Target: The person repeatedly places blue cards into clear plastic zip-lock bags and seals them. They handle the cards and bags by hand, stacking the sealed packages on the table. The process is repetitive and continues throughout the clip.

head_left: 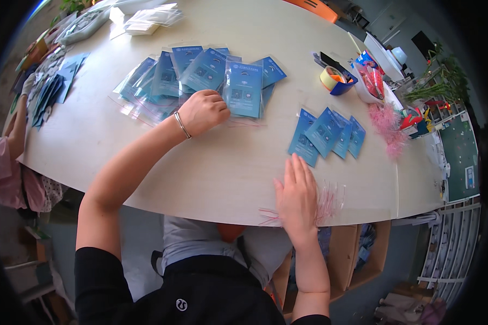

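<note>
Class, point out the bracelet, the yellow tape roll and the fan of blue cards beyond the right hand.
Bracelet (182, 125), head view: middle of its band.
Yellow tape roll (327, 82), head view: its yellow side.
Fan of blue cards (324, 131), head view: face of the second card from the left.

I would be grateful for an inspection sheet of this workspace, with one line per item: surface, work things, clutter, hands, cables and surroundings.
Surface: pale table; its front edge looks curved in this wide view.
Work things: pile of bagged blue cards; smaller card group to its right; clear bags with pink-red lines near the front edge.
Clutter: tape roll, pink fringe, white stack.
Grips: left grip, a bare hand, fingers curled at the front bagged card; whether it pinches, I cannot tell. Right grip, also bare, lies flat, reaching the card group's lower left.
Cables: nothing seen.
Surroundings: another person at left; orange chair, plant, green board.
</note>
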The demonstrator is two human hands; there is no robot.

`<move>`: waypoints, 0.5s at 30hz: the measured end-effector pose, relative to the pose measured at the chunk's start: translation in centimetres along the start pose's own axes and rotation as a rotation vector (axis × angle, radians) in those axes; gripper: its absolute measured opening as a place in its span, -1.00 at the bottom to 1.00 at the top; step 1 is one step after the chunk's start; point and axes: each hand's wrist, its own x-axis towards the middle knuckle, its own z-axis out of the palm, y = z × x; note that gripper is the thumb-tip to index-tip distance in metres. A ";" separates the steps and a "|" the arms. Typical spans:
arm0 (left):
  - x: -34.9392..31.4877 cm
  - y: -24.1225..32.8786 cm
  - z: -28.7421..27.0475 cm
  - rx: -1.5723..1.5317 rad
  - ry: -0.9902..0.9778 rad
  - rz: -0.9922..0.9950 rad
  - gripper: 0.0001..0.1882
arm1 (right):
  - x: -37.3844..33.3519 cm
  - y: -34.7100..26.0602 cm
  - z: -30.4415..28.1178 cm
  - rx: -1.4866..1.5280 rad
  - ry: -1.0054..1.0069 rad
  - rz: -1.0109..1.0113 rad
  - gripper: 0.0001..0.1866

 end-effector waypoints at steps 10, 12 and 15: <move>-6.8 10.7 -8.5 -0.162 0.207 0.222 -0.83 | -2.8 -5.7 0.9 0.380 0.084 -0.124 -0.56; -7.9 12.2 -9.0 -0.319 0.095 0.217 -0.76 | -3.5 -5.5 2.0 0.400 0.048 -0.179 -0.59; -8.1 12.8 -8.8 -0.552 -0.087 0.140 -0.63 | -3.6 -5.1 2.1 0.394 0.066 -0.201 -0.62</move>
